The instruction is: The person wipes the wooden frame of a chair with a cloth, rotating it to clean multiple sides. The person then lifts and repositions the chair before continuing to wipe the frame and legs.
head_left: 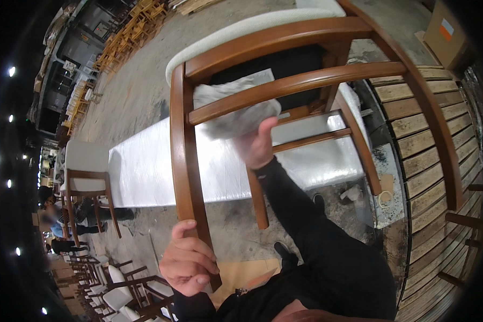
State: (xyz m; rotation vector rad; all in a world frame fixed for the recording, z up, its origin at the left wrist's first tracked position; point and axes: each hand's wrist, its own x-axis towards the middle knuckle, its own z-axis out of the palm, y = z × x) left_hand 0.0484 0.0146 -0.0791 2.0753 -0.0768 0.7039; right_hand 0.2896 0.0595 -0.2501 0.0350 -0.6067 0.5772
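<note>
A brown wooden chair (183,134) with a pale upholstered seat (247,26) is tipped up in front of me, its legs and rails toward me. My left hand (188,258) is closed round the lower end of its near left leg. In my right hand (254,147) is a crumpled grey-white cloth (241,122), somewhat blurred. The cloth lies behind the lower cross rail (300,85), near the dark underside of the seat (300,67). That rail hides part of the cloth.
Beneath the chair runs a long surface covered in shiny silver film (139,169). A slatted wooden platform (421,137) lies at right, with a cardboard box (448,35) beyond. Another pale chair (86,161) stands at left. Several chairs (118,292) crowd the lower left, near people (64,225).
</note>
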